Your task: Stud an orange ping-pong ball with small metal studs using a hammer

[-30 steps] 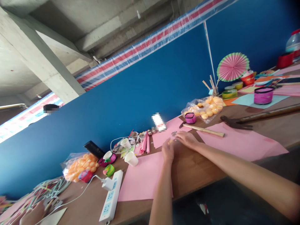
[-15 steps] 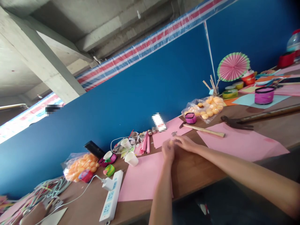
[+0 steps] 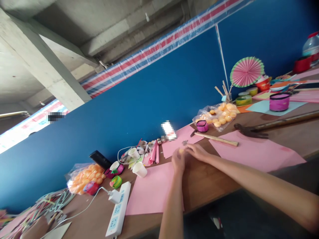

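Observation:
My left hand (image 3: 178, 162) is closed around a small yellow-orange ball (image 3: 181, 151), which shows only in part above the fingers. From the right, my right hand (image 3: 198, 153) reaches to the ball, its fingertips pinched together close to it or on it; whatever they grip is too small to make out. Just beyond both hands, a little heap of small metal pieces (image 3: 184, 142) lies on a pink sheet (image 3: 171, 146). A small hammer with a wooden handle (image 3: 216, 138) rests to the right of the heap.
Left of my hands are a pink sheet (image 3: 147, 196), a paper cup (image 3: 140, 169) and a white power strip (image 3: 119, 209). Bags of orange balls stand at left (image 3: 86, 177) and back right (image 3: 221, 114). A large claw hammer (image 3: 251, 130) lies at right. A blue partition (image 3: 149, 103) borders the table.
Both hands stay in nearly the same place. Slightly more of the yellow-orange ball shows between the fingers now. The view has shifted very little.

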Tool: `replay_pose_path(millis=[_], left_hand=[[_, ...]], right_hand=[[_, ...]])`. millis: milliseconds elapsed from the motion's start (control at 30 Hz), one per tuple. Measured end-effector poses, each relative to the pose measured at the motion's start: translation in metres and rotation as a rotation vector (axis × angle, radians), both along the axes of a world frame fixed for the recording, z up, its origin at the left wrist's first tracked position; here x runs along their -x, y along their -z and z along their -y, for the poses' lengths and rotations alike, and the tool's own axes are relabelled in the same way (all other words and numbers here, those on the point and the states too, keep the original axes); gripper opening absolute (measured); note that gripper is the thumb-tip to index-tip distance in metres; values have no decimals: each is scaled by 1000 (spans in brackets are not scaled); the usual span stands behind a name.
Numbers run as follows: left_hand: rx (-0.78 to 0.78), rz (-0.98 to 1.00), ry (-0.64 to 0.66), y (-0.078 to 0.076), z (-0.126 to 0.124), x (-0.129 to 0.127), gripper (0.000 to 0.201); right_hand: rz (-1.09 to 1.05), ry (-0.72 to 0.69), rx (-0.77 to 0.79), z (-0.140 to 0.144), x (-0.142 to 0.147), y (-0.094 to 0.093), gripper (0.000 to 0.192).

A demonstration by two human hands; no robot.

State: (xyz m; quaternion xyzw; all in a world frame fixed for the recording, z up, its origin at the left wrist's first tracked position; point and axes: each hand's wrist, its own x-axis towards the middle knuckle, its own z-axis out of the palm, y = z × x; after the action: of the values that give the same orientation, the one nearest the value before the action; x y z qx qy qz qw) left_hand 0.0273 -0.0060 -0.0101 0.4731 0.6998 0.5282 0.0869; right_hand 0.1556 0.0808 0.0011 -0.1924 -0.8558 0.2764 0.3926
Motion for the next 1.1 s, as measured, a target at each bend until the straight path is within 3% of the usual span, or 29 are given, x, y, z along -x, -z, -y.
replay_pose_path(millis=[700, 1100], left_hand=[[-10, 38, -15, -4, 2, 1, 39], [-27, 47, 5, -7, 4, -2, 40]], right_hand=[[74, 29, -85, 1, 4, 5, 24], [8, 28, -80, -4, 5, 10, 26]])
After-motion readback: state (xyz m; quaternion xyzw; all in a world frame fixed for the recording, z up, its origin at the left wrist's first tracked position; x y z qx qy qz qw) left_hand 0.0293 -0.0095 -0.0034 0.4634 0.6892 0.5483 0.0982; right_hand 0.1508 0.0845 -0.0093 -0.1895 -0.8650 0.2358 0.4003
